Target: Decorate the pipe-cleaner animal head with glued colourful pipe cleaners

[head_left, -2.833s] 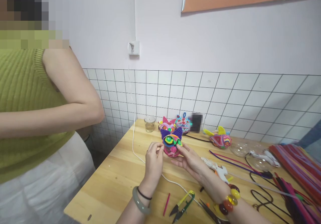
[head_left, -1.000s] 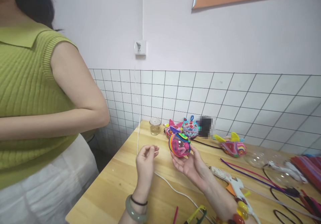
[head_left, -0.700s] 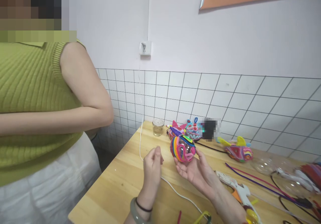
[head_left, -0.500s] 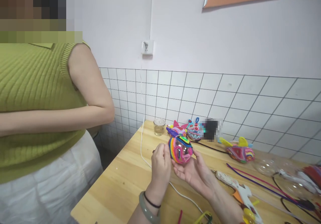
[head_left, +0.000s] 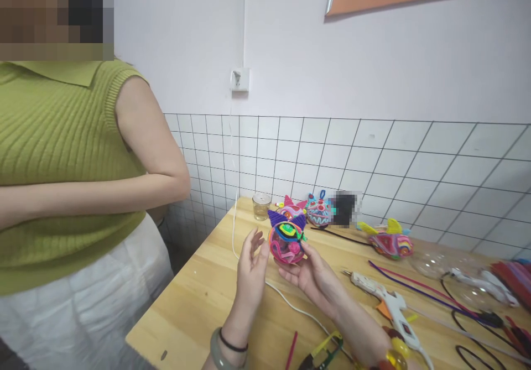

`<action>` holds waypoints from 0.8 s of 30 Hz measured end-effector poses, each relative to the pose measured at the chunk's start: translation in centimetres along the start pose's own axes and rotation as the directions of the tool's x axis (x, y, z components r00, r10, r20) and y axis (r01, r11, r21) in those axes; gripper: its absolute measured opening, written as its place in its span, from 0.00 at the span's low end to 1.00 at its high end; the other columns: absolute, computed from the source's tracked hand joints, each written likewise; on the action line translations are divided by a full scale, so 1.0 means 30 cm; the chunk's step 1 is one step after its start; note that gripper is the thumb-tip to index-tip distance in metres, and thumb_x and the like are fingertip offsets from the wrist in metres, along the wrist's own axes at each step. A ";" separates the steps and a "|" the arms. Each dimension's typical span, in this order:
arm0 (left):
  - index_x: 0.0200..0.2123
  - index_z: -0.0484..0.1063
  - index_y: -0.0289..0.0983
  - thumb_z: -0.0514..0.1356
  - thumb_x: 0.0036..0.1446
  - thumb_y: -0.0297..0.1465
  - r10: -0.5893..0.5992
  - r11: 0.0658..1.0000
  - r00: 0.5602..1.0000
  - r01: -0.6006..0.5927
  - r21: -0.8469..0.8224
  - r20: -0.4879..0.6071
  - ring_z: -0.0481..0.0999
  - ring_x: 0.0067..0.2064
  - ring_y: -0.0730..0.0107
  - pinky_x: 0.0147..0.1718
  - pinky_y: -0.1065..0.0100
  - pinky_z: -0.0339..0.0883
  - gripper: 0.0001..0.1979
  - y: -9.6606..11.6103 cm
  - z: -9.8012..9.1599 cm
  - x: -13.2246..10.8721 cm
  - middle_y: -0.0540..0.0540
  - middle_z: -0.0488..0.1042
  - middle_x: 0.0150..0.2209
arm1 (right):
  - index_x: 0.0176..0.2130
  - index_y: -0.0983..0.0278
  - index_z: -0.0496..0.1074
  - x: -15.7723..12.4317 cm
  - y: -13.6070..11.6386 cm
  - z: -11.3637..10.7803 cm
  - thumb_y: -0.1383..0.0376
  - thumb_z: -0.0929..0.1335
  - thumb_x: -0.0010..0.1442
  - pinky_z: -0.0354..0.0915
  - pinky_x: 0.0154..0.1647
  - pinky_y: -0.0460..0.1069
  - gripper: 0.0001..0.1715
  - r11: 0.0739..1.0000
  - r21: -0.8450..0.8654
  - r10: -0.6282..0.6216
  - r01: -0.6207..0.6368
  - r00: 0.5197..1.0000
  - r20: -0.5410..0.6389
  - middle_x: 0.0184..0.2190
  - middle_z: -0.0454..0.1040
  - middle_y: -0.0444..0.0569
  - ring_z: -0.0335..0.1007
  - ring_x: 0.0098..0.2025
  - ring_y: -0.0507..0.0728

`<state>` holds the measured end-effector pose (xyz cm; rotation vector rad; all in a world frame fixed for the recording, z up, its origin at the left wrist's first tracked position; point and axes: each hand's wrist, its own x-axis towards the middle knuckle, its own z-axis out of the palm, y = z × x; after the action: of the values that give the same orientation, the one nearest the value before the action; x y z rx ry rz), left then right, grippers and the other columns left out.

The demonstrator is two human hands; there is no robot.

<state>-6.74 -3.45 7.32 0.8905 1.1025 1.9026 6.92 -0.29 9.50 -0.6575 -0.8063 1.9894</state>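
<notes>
My right hand [head_left: 312,277] holds a round, clear ornament [head_left: 287,244] from below and from the right. Pink, orange, green and black fuzzy stems cover parts of it, and the clear wall shows between them. A purple pointed piece [head_left: 286,220] stands at its top edge; I cannot tell whether it is joined on. Just left of the ornament is my left hand [head_left: 254,267], fingers apart and slightly curled, with a small gap to it. Behind stand a pink-eared ornament [head_left: 293,207], partly hidden, and a blue and red one [head_left: 319,209].
A glass jar [head_left: 261,207] stands at the table's back corner. To the right lie a fish-shaped ornament [head_left: 390,241], a white glue gun [head_left: 384,298], fuzzy stems [head_left: 415,284] and clear balls [head_left: 429,262]. Pliers [head_left: 326,353] lie in front. A person in a green top [head_left: 70,132] stands at left.
My left hand has let go of the ornament and moved slightly left, its fingers opening. The ornament has turned in my right hand and shifted a little left.
</notes>
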 end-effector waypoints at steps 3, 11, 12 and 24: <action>0.53 0.68 0.40 0.55 0.55 0.51 -0.238 0.944 0.951 0.274 -0.183 0.198 0.72 0.53 0.56 0.46 0.59 0.69 0.29 0.034 0.029 -0.018 0.37 0.72 0.54 | 0.42 0.60 0.70 -0.015 0.028 0.020 0.58 0.75 0.50 0.70 0.39 0.53 0.21 0.990 -0.105 -0.091 0.090 0.996 -0.004 0.37 0.80 0.47 0.77 0.35 0.56; 0.46 0.71 0.39 0.66 0.49 0.43 -0.214 0.901 0.938 0.297 -0.316 0.273 0.77 0.43 0.63 0.41 0.64 0.70 0.22 0.004 -0.010 -0.050 0.42 0.77 0.45 | 0.47 0.58 0.68 -0.049 0.055 0.042 0.59 0.77 0.46 0.71 0.37 0.50 0.29 0.964 -0.227 -0.146 0.140 0.989 -0.009 0.41 0.78 0.46 0.76 0.35 0.55; 0.45 0.71 0.39 0.66 0.49 0.41 -0.214 0.896 0.943 0.293 -0.333 0.254 0.77 0.42 0.65 0.41 0.65 0.70 0.21 0.000 -0.014 -0.052 0.43 0.77 0.44 | 0.48 0.58 0.67 -0.052 0.053 0.038 0.58 0.76 0.48 0.71 0.37 0.50 0.30 0.969 -0.224 -0.109 0.108 0.994 0.011 0.41 0.78 0.47 0.76 0.35 0.55; 0.42 0.72 0.36 0.57 0.60 0.31 -0.515 0.632 0.856 0.402 -0.662 0.028 0.80 0.40 0.62 0.40 0.60 0.73 0.09 -0.041 -0.009 -0.053 0.41 0.79 0.40 | 0.48 0.62 0.69 -0.127 0.037 -0.079 0.54 0.76 0.46 0.68 0.36 0.47 0.32 0.949 -0.308 0.039 -0.073 0.992 -0.116 0.40 0.74 0.49 0.73 0.37 0.53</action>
<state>-5.90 -4.48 5.80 0.0295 0.5784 1.7308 9.85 -3.36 7.67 -0.9731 -1.0569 1.8737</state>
